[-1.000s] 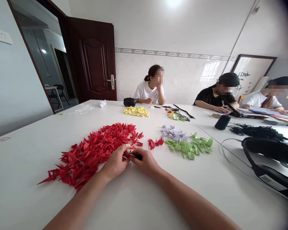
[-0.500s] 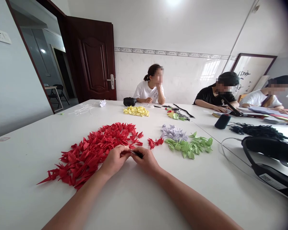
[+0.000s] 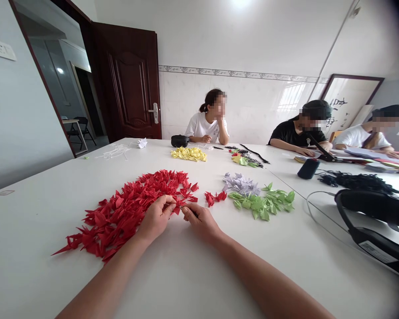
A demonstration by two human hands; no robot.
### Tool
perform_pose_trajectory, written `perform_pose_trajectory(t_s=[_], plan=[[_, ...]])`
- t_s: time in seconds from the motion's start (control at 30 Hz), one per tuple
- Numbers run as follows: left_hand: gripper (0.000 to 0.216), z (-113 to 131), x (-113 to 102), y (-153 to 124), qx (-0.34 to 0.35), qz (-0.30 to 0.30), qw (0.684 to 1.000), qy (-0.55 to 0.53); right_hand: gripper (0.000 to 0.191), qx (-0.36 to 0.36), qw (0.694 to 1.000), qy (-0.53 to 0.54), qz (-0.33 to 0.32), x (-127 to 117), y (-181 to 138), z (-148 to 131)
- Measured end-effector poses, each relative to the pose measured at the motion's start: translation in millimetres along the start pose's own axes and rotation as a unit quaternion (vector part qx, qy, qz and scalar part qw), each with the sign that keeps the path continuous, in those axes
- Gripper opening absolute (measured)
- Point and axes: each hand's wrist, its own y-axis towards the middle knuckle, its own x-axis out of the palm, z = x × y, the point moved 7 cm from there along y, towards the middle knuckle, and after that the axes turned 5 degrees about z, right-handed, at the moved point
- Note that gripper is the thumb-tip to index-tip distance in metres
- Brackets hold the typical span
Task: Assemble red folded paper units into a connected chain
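A big pile of red folded paper cranes (image 3: 129, 208) covers the white table (image 3: 199, 274) in front of me. My left hand (image 3: 156, 218) pinches one red crane (image 3: 177, 208) at the pile's near right edge. Close beside it, my right hand (image 3: 201, 220) is closed round a thin dark tool (image 3: 190, 211), whose tip meets the crane. Both hands rest low over the table.
Right of my hands lie a few red cranes (image 3: 215, 197), a lilac pile (image 3: 241, 184) and a green pile (image 3: 264, 203). A yellow pile (image 3: 189, 154) sits further back. Black headphones (image 3: 372, 221) and a cable lie at right. Three people sit along the far side.
My hands have drawn slightly apart. The left hand now holds a red crane up from the pile's edge, and the dark tool points at it.
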Motion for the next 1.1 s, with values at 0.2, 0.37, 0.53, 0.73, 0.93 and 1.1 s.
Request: perform_pose_trajectory(t_s=[0.2,0.37,0.53,0.73,0.93,1.1], plan=[[0.017,-0.4,4.1,-1.2,-0.003,-0.015,1.0,0.005,0.035,-0.029,0.999,-0.011,0.007,0.1,1.0,1.4],[0.018,-0.8,4.7,-1.6,-0.004,-0.016,1.0,0.013,0.034,-0.058,0.997,-0.044,0.022,-1.8,0.9,0.3],[0.017,-0.8,5.6,-2.3,0.0,-0.022,1.0,0.017,0.034,-0.063,0.996,-0.064,0.022,-2.5,0.7,1.2],[0.017,-2.0,5.5,-2.2,-0.002,-0.017,1.0,0.013,0.032,-0.06,0.995,-0.07,0.024,-3.5,1.2,3.4],[0.017,-3.2,7.0,-2.0,0.001,-0.028,0.999,0.019,0.032,-0.069,0.994,-0.083,0.022,-4.6,1.1,0.7],[0.017,-4.6,8.4,-1.8,-0.002,-0.041,0.999,0.026,0.032,-0.068,0.993,-0.09,0.026,-5.9,1.0,-0.6]])
